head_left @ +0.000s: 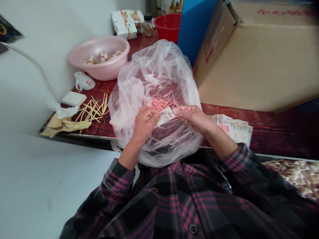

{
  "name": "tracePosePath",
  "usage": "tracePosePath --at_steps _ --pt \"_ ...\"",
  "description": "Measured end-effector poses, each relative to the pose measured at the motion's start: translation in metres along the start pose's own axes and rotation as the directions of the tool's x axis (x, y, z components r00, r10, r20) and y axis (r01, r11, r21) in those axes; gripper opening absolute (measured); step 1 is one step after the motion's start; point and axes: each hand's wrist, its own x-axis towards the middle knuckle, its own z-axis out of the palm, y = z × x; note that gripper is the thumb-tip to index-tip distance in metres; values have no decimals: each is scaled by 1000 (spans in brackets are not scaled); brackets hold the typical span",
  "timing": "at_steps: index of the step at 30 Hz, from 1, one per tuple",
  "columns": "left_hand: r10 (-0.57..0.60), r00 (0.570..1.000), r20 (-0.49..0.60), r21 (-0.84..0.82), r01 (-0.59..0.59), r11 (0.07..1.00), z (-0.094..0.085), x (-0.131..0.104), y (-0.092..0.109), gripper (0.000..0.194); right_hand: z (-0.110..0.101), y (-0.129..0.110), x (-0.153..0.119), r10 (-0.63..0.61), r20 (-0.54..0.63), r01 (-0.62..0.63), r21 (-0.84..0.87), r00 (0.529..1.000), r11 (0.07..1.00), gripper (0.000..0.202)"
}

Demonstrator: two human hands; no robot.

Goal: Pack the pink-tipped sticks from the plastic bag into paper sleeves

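Note:
A small printed packet (166, 115) hangs between my two hands over an open clear plastic bag (129, 96). My left hand (147, 122) pinches its left end between thumb and fingers. At the packet's right end, my right hand (193, 117) is closed, with several pink sticks held in its curled fingers. Loose pink sticks (160, 102) lie in the bag just behind the packet. More printed packets (234, 128) are spread on the dark red table to the right of my right wrist, partly behind the forearm.
Yellow sticks (92, 109) and rubber bands lie at left, near a white mug (84, 81) and a pink basin (99, 70) holding small bundles. A large cardboard box (259, 63) fills the right. A red bowl (168, 28), glass jar (148, 27) and white boxes (126, 24) stand behind.

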Motion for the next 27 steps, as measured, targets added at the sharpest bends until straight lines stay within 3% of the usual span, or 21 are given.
tracePosePath --at_steps 8,14,18,22,27 --pt "105 994 24 27 -106 994 1 -5 -1 17 -2 -5 -2 10 -36 -13 -86 999 996 42" --pt "279 954 113 178 -295 939 0 -6 9 19 -1 -9 -2 59 81 -45 -171 995 984 35" --pt "292 948 123 301 -316 900 -3 -5 13 23 -5 -7 -5 78 69 -68 -142 995 987 39" --pt "326 932 158 320 -360 876 -3 -6 14 28 -6 -1 -4 36 -17 -39 -230 999 972 38" --pt "300 938 172 368 -344 864 -3 -7 15 28 -6 -2 -4 4 57 14 -303 998 953 39"
